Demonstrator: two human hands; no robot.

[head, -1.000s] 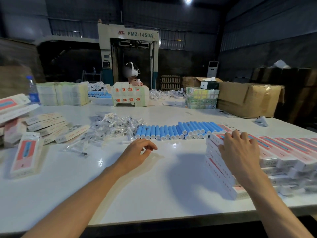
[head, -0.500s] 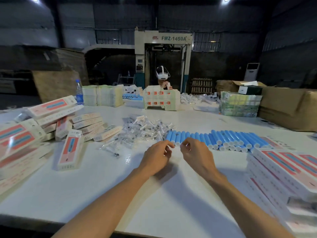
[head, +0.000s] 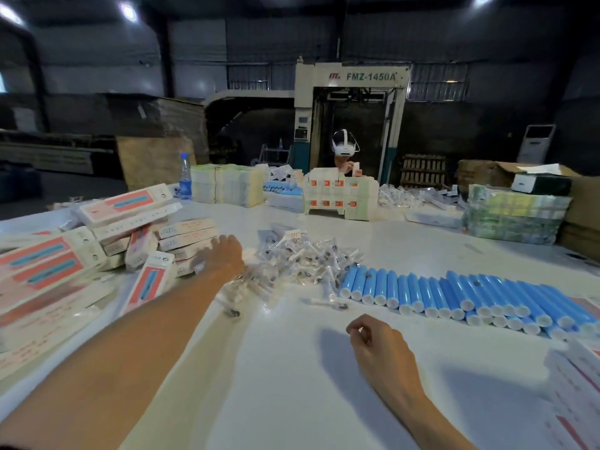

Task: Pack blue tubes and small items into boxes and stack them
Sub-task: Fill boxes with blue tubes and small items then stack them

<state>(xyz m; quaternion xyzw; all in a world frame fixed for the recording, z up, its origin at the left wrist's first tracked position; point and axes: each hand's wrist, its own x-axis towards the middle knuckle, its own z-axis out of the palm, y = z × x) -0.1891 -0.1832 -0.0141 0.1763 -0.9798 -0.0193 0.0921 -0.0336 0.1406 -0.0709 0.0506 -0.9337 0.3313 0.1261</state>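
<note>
Left hand (head: 224, 254) has moved away from the blue tubes (head: 454, 293), leftward onto the boxes (head: 181, 238). Right hand (head: 380, 345) has withdrawn nearer than the tubes.

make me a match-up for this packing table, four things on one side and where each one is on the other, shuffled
Things:
1. blue tubes
2. water bottle
3. left hand
4. right hand

Places:
A. upright at the far left of the table
B. at the stacked flat boxes
C. over bare table near the front, fingers curled
D. lying in a row on the right

Pairs: 1-D, 2-A, 3-B, 4-C
</note>
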